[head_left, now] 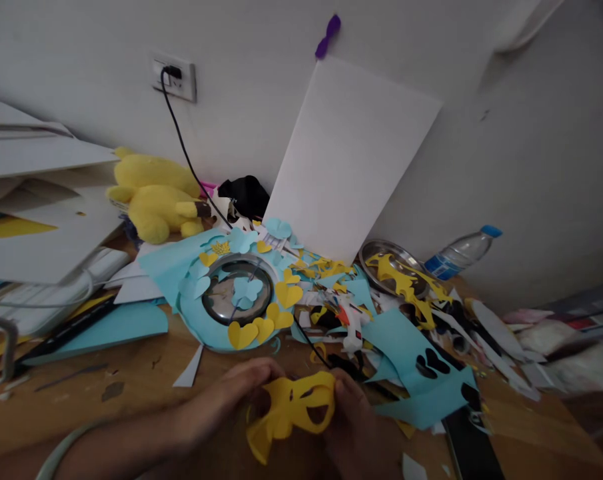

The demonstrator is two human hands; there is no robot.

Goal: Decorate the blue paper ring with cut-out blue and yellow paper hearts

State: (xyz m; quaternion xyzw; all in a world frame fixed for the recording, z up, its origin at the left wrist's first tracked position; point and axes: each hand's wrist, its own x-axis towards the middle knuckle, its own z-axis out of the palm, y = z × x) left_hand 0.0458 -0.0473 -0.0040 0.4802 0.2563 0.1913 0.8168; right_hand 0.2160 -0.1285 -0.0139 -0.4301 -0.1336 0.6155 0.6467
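Observation:
A yellow paper bow (pixel 294 403) with cut-out slots and looped ends is held between my two hands near the table's front edge. My left hand (pixel 231 397) is closed on its left side, and my right hand (pixel 356 420) grips its right loop. Parts of the fingers are hidden behind the paper. Just beyond the hands lies a light-blue paper ring (pixel 194 320) around a round metal dish (pixel 216 307). Yellow paper hearts (pixel 288 293) and light-blue paper shapes sit on the ring, with a small yellow crown (pixel 221 248) at its upper left.
A white glue gun (pixel 352 327) lies among paper scraps to the right. Behind stand a yellow plush toy (pixel 156 200), a leaning white board (pixel 351 153), a metal bowl (pixel 366 257) of yellow offcuts and a tilted plastic bottle (pixel 464 252). Cut blue paper (pixel 406 353) lies right.

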